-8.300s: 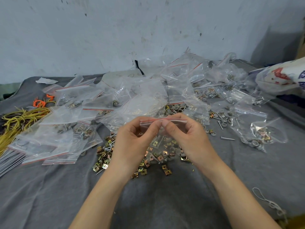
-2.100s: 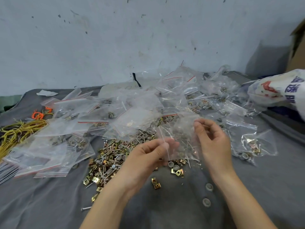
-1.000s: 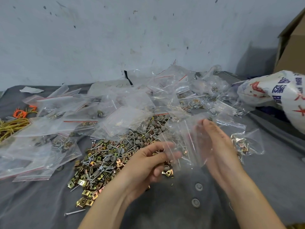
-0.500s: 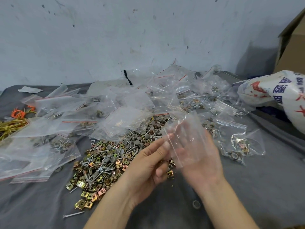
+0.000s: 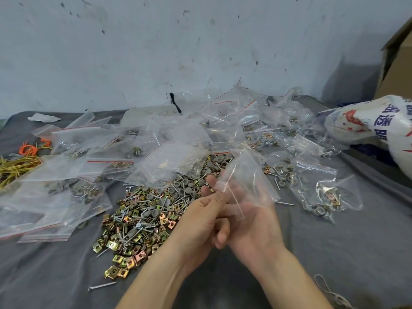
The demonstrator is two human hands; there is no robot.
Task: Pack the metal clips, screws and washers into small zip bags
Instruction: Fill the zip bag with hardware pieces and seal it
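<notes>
One empty, clear zip bag is held above the cloth-covered counter. Its near edge is pinched by the left hand, thumb against fingers. The right hand is laid palm-up beneath it, fingers uncurled. A pile of clips, screws and washers is heaped just left.

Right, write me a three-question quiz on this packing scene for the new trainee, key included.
1. True or false: the held zip bag already contains metal clips.
2. The main loose pile of clips, screws and washers lies: A) left of the hands, B) right of the hands, C) in a tray.
3. Which hand pinches the bag's edge between thumb and finger?

Key: 1. False, it looks empty. 2. A. 3. The left hand.
</notes>
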